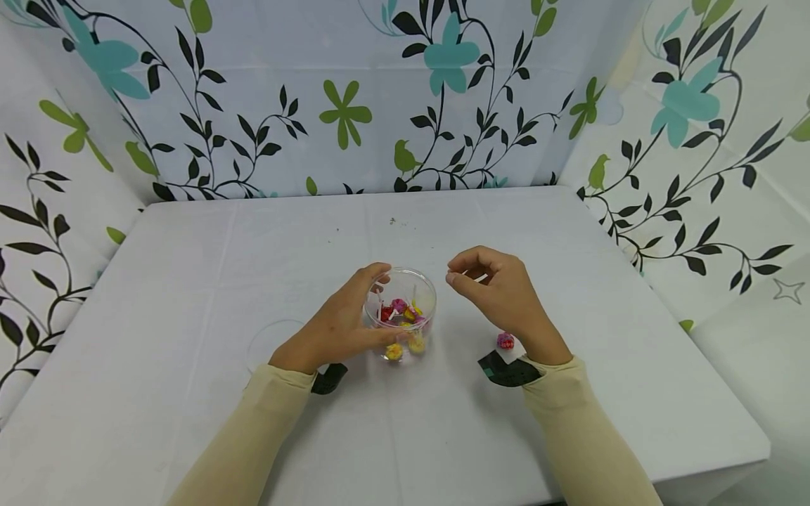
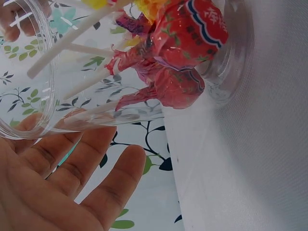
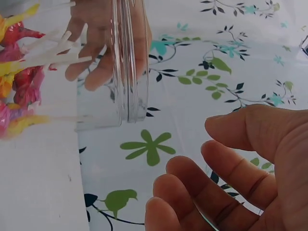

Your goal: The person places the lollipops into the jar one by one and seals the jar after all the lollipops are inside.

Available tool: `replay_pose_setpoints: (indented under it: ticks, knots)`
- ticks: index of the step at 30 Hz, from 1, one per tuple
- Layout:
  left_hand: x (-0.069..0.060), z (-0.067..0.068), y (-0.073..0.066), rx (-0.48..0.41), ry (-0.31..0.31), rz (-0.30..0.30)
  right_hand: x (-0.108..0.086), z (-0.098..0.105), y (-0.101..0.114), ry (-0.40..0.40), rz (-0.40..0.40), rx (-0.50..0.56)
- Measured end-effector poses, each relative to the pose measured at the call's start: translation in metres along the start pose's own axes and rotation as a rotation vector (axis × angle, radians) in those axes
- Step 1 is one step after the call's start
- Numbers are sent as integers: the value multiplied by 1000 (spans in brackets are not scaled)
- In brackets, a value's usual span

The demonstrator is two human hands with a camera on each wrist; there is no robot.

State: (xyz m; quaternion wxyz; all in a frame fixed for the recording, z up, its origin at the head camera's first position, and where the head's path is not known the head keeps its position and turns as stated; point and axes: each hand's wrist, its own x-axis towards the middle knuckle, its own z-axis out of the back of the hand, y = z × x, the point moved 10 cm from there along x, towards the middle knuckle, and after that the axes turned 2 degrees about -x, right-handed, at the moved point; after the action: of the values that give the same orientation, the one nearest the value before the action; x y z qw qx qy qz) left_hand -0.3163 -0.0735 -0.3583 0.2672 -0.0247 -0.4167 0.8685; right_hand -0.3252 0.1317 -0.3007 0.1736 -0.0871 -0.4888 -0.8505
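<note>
My left hand [image 1: 335,323] grips a clear round plastic jar [image 1: 405,282] around its side, thumb at the near side and fingers behind. Inside lie several wrapped lollipops [image 1: 399,306], red, pink and yellow, with white sticks. The left wrist view shows red-wrapped lollipops [image 2: 190,36] close up through the jar wall, and the left fingers [image 2: 98,159] along it. To the right of the jar, my right hand [image 1: 500,288] hovers with loosely bent fingers and holds nothing. In the right wrist view, the jar's open rim [image 3: 130,62] is apart from the right fingertips.
A single pink-red lollipop [image 1: 505,341] lies on the white table [image 1: 190,295] beside the right wrist. A faint clear disc, apparently a lid [image 1: 250,344], lies partly behind the left wrist. Small specks dot the far part of the table. Patterned cloth [image 1: 266,63] hangs around it.
</note>
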Motion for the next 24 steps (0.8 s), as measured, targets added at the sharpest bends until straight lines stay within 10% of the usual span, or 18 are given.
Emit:
replay_pose_setpoints:
  ticks: [24]
  knots:
    - [0,-1,2,1,6,16,-21,37,-104,127,-367,-347]
